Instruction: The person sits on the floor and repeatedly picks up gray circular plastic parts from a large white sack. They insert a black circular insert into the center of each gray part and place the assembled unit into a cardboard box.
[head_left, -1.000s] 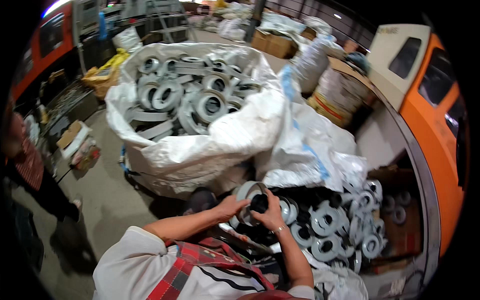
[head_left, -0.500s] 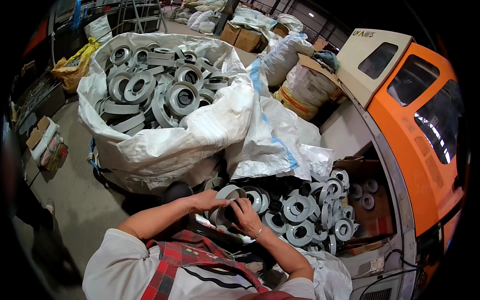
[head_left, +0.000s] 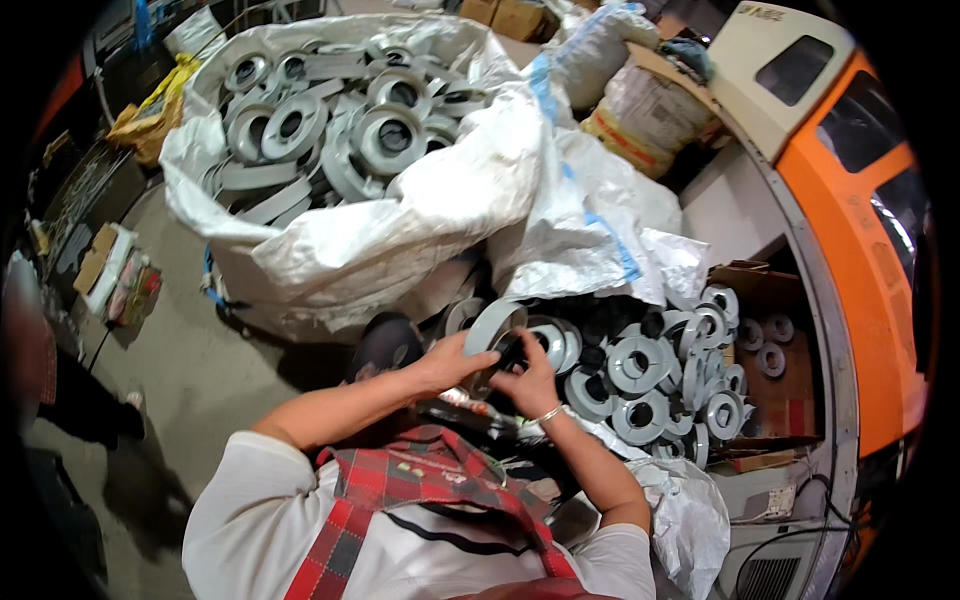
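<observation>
My left hand (head_left: 455, 362) grips the wall of a grey plastic flanged ring (head_left: 492, 325), which is tilted in front of me. My right hand (head_left: 532, 382) is at the ring's right side, fingers curled at a black round insert (head_left: 510, 350) in its opening; the fingertips are partly hidden. Right beside my hands lies a heap of similar grey rings (head_left: 640, 363), several with black centres. Beyond my hands stands a big white woven sack (head_left: 370, 255) filled with more grey rings (head_left: 388, 140).
An orange and cream machine (head_left: 840, 210) stands at the right. Below it, a cardboard box (head_left: 780, 400) holds a few small rings. Full sacks (head_left: 650, 110) stand behind. At the left are a yellow bag (head_left: 150, 125), cartons (head_left: 110, 270) and another person's leg (head_left: 85, 400).
My view has shifted, so the scene sits higher and further right. My right fingers have spread and moved onto the black insert, while my left hand keeps hold of the ring.
</observation>
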